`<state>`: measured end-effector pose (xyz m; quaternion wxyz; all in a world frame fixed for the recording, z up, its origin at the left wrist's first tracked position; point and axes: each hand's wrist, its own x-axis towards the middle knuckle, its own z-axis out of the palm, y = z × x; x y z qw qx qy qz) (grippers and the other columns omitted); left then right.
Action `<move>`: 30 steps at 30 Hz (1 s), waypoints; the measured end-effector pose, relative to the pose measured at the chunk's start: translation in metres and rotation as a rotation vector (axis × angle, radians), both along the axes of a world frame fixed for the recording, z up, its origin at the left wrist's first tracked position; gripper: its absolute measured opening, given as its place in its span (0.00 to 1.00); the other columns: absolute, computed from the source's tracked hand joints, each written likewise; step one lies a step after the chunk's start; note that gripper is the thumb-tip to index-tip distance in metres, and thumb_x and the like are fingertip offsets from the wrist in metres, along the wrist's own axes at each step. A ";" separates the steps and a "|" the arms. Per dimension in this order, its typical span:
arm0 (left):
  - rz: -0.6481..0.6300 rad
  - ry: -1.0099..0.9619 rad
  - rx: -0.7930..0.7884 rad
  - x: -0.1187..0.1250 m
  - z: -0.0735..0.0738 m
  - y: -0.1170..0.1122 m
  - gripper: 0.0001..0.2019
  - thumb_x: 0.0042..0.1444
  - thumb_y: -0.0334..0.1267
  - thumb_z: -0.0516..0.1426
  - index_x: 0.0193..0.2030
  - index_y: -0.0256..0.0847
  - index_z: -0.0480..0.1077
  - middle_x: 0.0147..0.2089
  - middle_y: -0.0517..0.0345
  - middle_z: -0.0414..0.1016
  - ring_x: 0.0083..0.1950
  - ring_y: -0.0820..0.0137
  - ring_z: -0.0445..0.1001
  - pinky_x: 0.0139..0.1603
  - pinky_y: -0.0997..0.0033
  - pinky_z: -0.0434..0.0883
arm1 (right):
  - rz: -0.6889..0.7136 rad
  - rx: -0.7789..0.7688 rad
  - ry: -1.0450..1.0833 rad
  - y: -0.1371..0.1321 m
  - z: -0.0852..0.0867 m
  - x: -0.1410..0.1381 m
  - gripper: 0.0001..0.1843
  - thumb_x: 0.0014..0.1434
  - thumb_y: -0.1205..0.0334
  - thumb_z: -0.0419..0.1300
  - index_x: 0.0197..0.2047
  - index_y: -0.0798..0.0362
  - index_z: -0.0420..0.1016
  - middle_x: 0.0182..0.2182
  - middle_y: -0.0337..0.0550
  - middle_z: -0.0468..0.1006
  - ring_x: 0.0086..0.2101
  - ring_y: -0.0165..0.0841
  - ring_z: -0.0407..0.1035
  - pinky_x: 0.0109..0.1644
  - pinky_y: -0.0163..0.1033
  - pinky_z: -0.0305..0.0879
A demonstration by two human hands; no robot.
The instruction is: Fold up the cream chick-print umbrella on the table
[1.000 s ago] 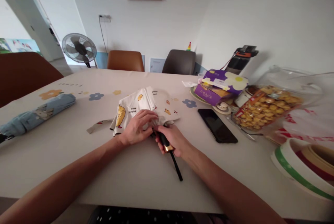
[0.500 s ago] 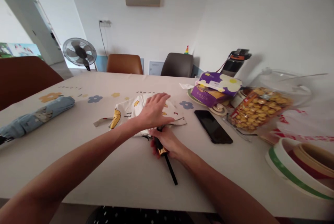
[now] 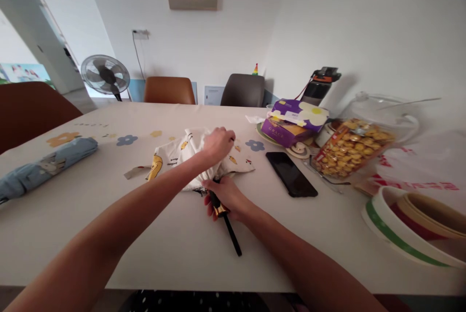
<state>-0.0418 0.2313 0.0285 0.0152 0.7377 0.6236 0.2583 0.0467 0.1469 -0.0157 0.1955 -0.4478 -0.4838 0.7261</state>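
A white umbrella (image 3: 170,155) printed with yellow ducks and bananas lies folded but loose on the table, its fabric spread to both sides. My right hand (image 3: 228,196) is wrapped round its black handle, below the canopy. A gold band rings the handle, and a black wrist strap hangs from it toward me. Over the middle of the canopy, my left hand (image 3: 218,146) is closed on bunched white fabric, with its fingertips partly hidden. The umbrella's loose closing strap (image 3: 136,172) sticks out to the left.
A rolled blue umbrella (image 3: 49,166) lies at the left. To the right are a black phone (image 3: 291,174), eyeglasses (image 3: 329,178), a purple tissue pack (image 3: 300,112), a jar of yellow snacks (image 3: 355,149), a water bottle (image 3: 318,86) and nested bowls (image 3: 388,227).
My left hand was spread open above the canopy and has now closed on the fabric. My right hand keeps its hold on the handle. The view has shifted slightly.
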 end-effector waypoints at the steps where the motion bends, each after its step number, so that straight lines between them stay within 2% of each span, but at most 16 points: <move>1: 0.025 -0.097 0.075 -0.009 0.004 -0.002 0.12 0.52 0.30 0.48 0.36 0.41 0.72 0.39 0.53 0.71 0.42 0.65 0.68 0.40 0.66 0.66 | -0.007 -0.003 -0.002 0.000 0.000 0.000 0.08 0.58 0.63 0.53 0.29 0.57 0.60 0.15 0.40 0.69 0.11 0.32 0.63 0.08 0.35 0.59; 4: 0.091 -0.335 0.295 -0.043 0.015 -0.015 0.09 0.49 0.29 0.50 0.34 0.39 0.70 0.35 0.56 0.71 0.36 0.70 0.68 0.40 0.69 0.66 | -0.031 -0.015 -0.008 0.001 0.000 0.001 0.09 0.58 0.62 0.54 0.29 0.57 0.61 0.15 0.41 0.70 0.11 0.32 0.64 0.08 0.35 0.59; 6: 0.135 -0.405 0.422 -0.066 0.020 -0.031 0.09 0.48 0.29 0.50 0.33 0.39 0.69 0.33 0.58 0.70 0.34 0.72 0.68 0.38 0.70 0.66 | -0.039 -0.033 0.000 0.001 0.002 0.001 0.09 0.58 0.62 0.55 0.30 0.58 0.62 0.16 0.41 0.70 0.12 0.31 0.64 0.08 0.35 0.60; 8: 0.184 -0.420 0.522 -0.087 0.020 -0.051 0.10 0.47 0.28 0.50 0.34 0.40 0.69 0.32 0.59 0.69 0.33 0.73 0.67 0.37 0.72 0.66 | -0.050 -0.049 0.016 0.001 0.004 0.000 0.09 0.57 0.62 0.57 0.31 0.58 0.63 0.16 0.40 0.71 0.12 0.30 0.63 0.09 0.35 0.61; 10: 0.226 -0.419 0.553 -0.105 0.013 -0.073 0.12 0.48 0.29 0.49 0.37 0.41 0.71 0.34 0.58 0.68 0.33 0.73 0.68 0.35 0.73 0.67 | -0.067 -0.056 0.033 0.000 0.006 0.000 0.08 0.56 0.62 0.58 0.32 0.58 0.64 0.17 0.40 0.71 0.12 0.29 0.63 0.10 0.34 0.62; 12: 0.244 -0.357 0.473 -0.120 -0.001 -0.093 0.14 0.50 0.30 0.48 0.36 0.42 0.73 0.37 0.57 0.68 0.34 0.73 0.68 0.37 0.72 0.67 | -0.082 -0.052 0.045 0.000 0.007 0.000 0.08 0.55 0.62 0.58 0.34 0.58 0.65 0.19 0.41 0.72 0.13 0.29 0.63 0.10 0.34 0.62; 14: 0.238 -0.242 0.307 -0.137 -0.018 -0.107 0.14 0.51 0.32 0.47 0.30 0.43 0.74 0.37 0.56 0.69 0.36 0.71 0.70 0.39 0.70 0.68 | -0.082 -0.049 0.049 0.000 0.007 0.001 0.08 0.55 0.62 0.58 0.34 0.58 0.65 0.20 0.42 0.73 0.13 0.29 0.64 0.11 0.34 0.62; 16: 0.148 -0.113 0.030 -0.153 -0.031 -0.115 0.11 0.49 0.36 0.51 0.29 0.45 0.76 0.37 0.55 0.72 0.39 0.67 0.71 0.40 0.68 0.69 | -0.076 -0.046 0.040 -0.001 0.006 0.000 0.08 0.55 0.62 0.58 0.32 0.58 0.65 0.21 0.42 0.73 0.13 0.28 0.64 0.11 0.33 0.62; 18: 0.038 -0.001 -0.193 -0.164 -0.038 -0.118 0.09 0.46 0.39 0.56 0.33 0.48 0.77 0.40 0.55 0.74 0.43 0.62 0.72 0.45 0.63 0.68 | -0.077 -0.036 0.027 -0.001 0.005 0.000 0.08 0.55 0.62 0.58 0.31 0.58 0.64 0.20 0.41 0.72 0.13 0.28 0.63 0.10 0.33 0.61; 20: 0.039 0.033 -0.209 -0.163 -0.036 -0.117 0.11 0.46 0.40 0.56 0.37 0.49 0.76 0.46 0.55 0.74 0.47 0.59 0.71 0.50 0.58 0.67 | -0.082 -0.020 0.019 -0.002 0.004 -0.001 0.08 0.55 0.62 0.57 0.31 0.57 0.64 0.19 0.41 0.72 0.12 0.28 0.63 0.10 0.33 0.61; 23: 0.116 -0.072 0.009 -0.136 -0.025 -0.111 0.12 0.50 0.39 0.54 0.40 0.47 0.75 0.47 0.55 0.74 0.49 0.60 0.70 0.53 0.57 0.65 | -0.090 -0.004 0.015 -0.003 0.005 -0.002 0.07 0.55 0.63 0.57 0.32 0.57 0.63 0.19 0.40 0.71 0.11 0.28 0.63 0.09 0.33 0.60; 24: 0.084 -0.115 0.064 -0.123 -0.022 -0.108 0.11 0.52 0.39 0.54 0.41 0.46 0.74 0.47 0.55 0.74 0.50 0.61 0.70 0.54 0.57 0.65 | -0.092 0.000 0.017 -0.003 0.005 -0.002 0.07 0.55 0.63 0.57 0.32 0.57 0.63 0.19 0.40 0.71 0.11 0.28 0.62 0.09 0.33 0.60; 26: -0.088 -0.156 0.100 -0.095 -0.018 -0.101 0.12 0.53 0.41 0.54 0.43 0.46 0.73 0.49 0.55 0.73 0.53 0.63 0.68 0.55 0.59 0.64 | -0.088 0.007 0.032 -0.003 0.005 -0.001 0.06 0.55 0.63 0.57 0.32 0.57 0.64 0.18 0.39 0.71 0.11 0.28 0.62 0.08 0.33 0.59; 28: -0.250 -0.135 0.057 -0.073 -0.016 -0.093 0.13 0.54 0.40 0.55 0.46 0.46 0.73 0.53 0.55 0.70 0.56 0.64 0.65 0.57 0.59 0.64 | -0.072 0.008 0.057 -0.002 0.005 0.000 0.06 0.54 0.64 0.57 0.32 0.57 0.64 0.18 0.38 0.71 0.11 0.28 0.62 0.09 0.33 0.59; 30: -0.340 -0.097 0.001 -0.061 -0.018 -0.086 0.13 0.53 0.37 0.56 0.45 0.48 0.73 0.55 0.55 0.69 0.57 0.63 0.64 0.57 0.57 0.64 | -0.055 0.007 0.072 -0.002 0.004 0.001 0.05 0.53 0.65 0.58 0.31 0.58 0.65 0.18 0.38 0.70 0.11 0.28 0.62 0.09 0.32 0.59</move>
